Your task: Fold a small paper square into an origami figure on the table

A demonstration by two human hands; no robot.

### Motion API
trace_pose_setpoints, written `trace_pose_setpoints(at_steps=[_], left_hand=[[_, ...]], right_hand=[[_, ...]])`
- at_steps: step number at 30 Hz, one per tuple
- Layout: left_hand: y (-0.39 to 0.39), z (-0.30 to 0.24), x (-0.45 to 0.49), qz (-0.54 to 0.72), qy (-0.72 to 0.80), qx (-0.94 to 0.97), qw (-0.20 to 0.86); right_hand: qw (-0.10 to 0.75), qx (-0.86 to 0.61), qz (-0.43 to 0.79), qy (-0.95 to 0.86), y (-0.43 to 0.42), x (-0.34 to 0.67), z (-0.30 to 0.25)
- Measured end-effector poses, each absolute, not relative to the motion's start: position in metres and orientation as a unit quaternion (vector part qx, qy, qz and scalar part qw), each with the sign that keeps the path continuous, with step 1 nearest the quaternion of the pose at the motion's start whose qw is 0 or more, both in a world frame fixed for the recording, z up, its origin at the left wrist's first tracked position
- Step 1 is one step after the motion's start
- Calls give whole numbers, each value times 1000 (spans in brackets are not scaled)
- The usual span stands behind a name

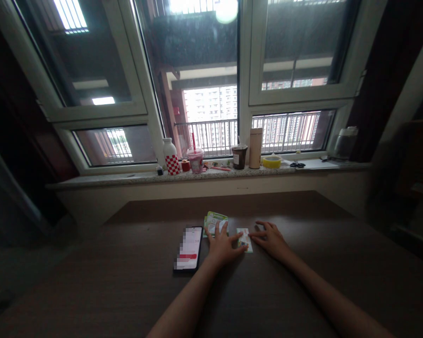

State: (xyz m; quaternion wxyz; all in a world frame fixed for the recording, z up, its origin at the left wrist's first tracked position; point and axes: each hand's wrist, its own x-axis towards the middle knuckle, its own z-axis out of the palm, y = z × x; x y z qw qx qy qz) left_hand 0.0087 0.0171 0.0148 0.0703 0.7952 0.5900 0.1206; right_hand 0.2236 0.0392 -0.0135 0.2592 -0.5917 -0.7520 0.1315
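Note:
My left hand (223, 245) lies spread over the table, its upper fingers resting on a green and white packet or card stack (216, 218). The thumb and a finger of that hand reach to the left edge of a small printed card (245, 238). My right hand (270, 239) has its fingers extended, with the fingertips at the card's right edge. Neither hand is closed around anything. Left of my left hand lies a phone (188, 249) with its screen lit and partly blurred out.
The dark table (127, 281) extends to a wall under the window. Along the granite sill (144, 176) stand a checkered bottle (171, 157), a pink drink cup (196, 159), a dark cup (239, 156), a tan flask (255, 148), yellow tape (271, 162) and scissors (297, 165).

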Motion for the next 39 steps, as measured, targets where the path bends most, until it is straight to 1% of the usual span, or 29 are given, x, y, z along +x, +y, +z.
trace_pose_setpoints(at_steps=[14, 24, 27, 31, 39], left_hand=[[18, 12, 7, 122, 586, 799, 67], [17, 10, 6, 126, 570, 809, 60], [17, 10, 6, 126, 562, 816, 54], [16, 9, 7, 129, 561, 816, 53], [21, 1, 8, 174, 579, 796, 34]], right_hand=[[198, -637, 54, -743, 36, 210, -12], [223, -604, 40, -764, 34, 216, -18], [230, -559, 57, -795, 33, 219, -17], [215, -513, 92, -826, 34, 220, -19], [238, -518, 81, -818, 38, 222, -25]])
